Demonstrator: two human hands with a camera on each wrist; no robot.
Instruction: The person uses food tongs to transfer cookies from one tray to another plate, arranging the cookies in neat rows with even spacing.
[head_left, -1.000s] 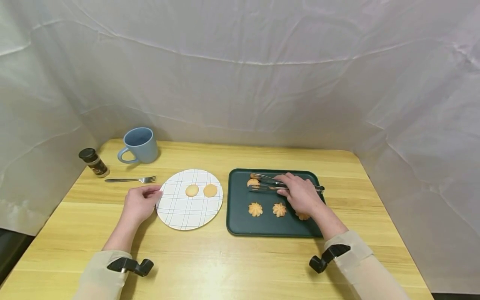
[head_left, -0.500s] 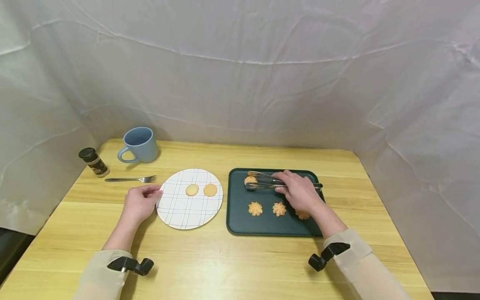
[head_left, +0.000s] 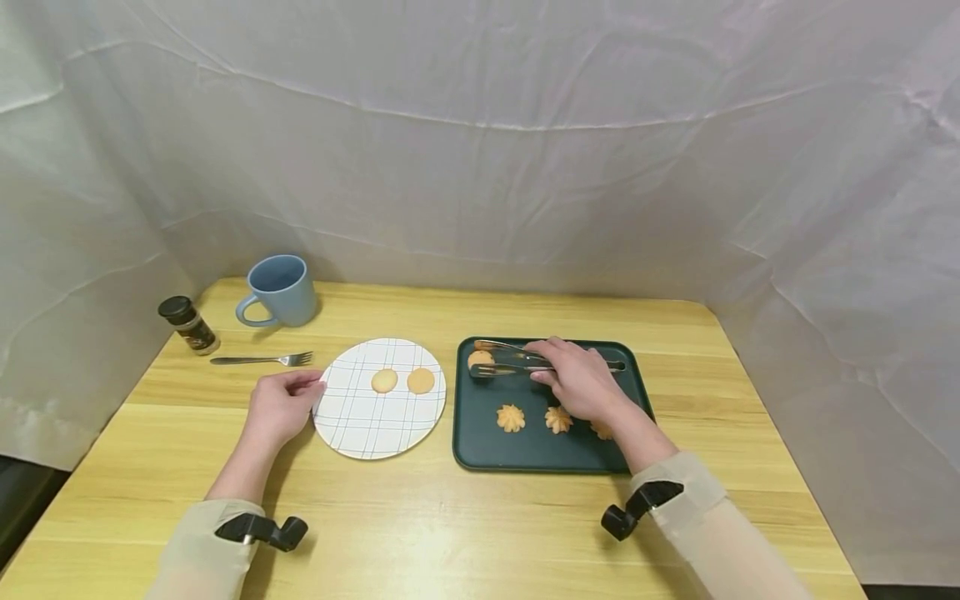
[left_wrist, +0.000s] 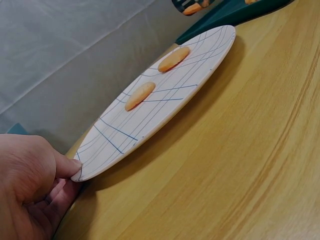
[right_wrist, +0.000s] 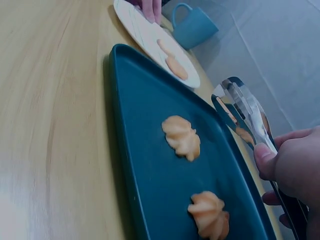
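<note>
My left hand (head_left: 281,407) pinches the left rim of a white plate (head_left: 360,429) with a blue line grid; the left wrist view shows the thumb (left_wrist: 67,165) on top of the rim. Two flat round cookies (head_left: 384,381) lie on that plate. Over the back left of a dark green tray (head_left: 480,454), my right hand (head_left: 581,379) grips metal tongs (right_wrist: 257,120). Between the tong tips is a round cookie (head_left: 480,359). Flower-shaped cookies (head_left: 511,418) sit in a row on the tray, the rightmost partly hidden by my right wrist.
A blue mug (head_left: 283,292), a fork (head_left: 262,360) and a black-capped spice jar (head_left: 189,325) stand or lie at the back left of the wooden table (head_left: 420,533). Pale cloth (head_left: 480,183) hangs behind and at both sides. A narrow strip of table separates plate and tray.
My right hand has moved left along the tray's back side, and the tongs and round cookie have travelled with it. My left hand and the plate have stayed put.
</note>
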